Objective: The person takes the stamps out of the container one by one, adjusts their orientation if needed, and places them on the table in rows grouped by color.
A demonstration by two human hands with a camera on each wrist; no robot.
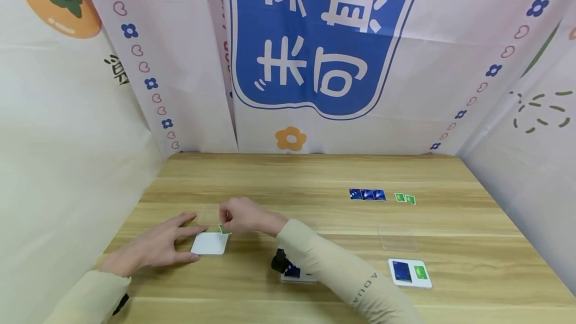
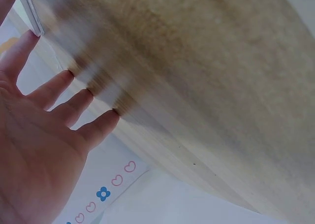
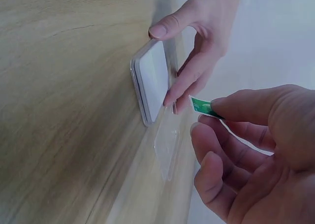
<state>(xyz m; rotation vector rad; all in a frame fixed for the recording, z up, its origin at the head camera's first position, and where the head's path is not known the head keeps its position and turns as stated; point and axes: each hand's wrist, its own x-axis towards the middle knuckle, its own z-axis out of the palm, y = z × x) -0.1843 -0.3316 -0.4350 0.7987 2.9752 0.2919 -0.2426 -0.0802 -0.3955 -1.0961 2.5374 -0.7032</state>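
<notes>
Showing bright green (white-edged), a small thin card (image 3: 202, 106).

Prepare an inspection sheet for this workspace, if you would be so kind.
Surface: wood-grained table, level with its back edge near the wall hanging.
Job's things: a plain white holder at left; a middle holder, partly hidden by the right sleeve; a right-side holder showing blue and green cards; a clear sheet behind it; three loose blue cards and two loose green cards farther back.
Clutter: nothing seen.
Left hand: thumb and index finger touch the white holder.
Right hand: pinches a small green card.
Cables: nothing seen.
Surroundings: printed wall hanging.
</notes>
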